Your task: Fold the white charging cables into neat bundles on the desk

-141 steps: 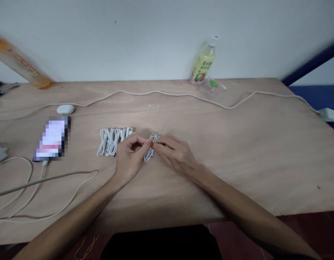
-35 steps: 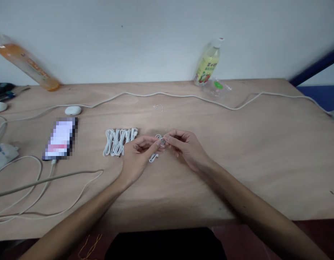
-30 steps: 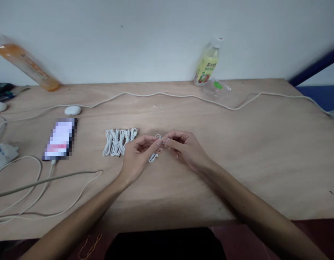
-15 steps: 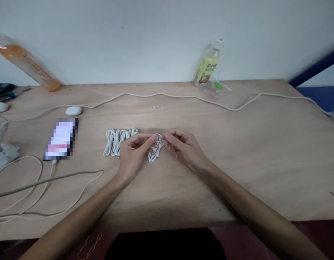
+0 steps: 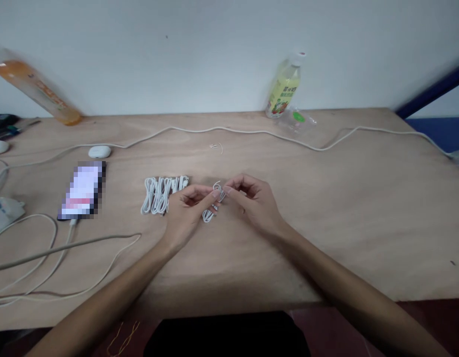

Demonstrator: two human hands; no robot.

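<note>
Head view. At frame centre, resting on the pale plywood tabletop (image 5: 326, 208): small coiled bundle of thin white cable (image 5: 207, 215). Left hand (image 5: 186, 210) narrowed to a thumb-and-forefinger pinch on its upper end. Right hand (image 5: 255, 203) closed on the same end from the right, other fingers curled. Just left, partly behind the left knuckles: row of similar coiled white cables (image 5: 157, 194).

Likely trouble: springy loops fanning open on any slackening of either pinch; tangling with the neighbouring row on a sideways tug.

Long axis nearly up-down in the frame, top leaning slightly right. Rounded loop end toward the bottom of the frame; far end hidden under fingertips, so facing of any plug impossible to tell.
</note>
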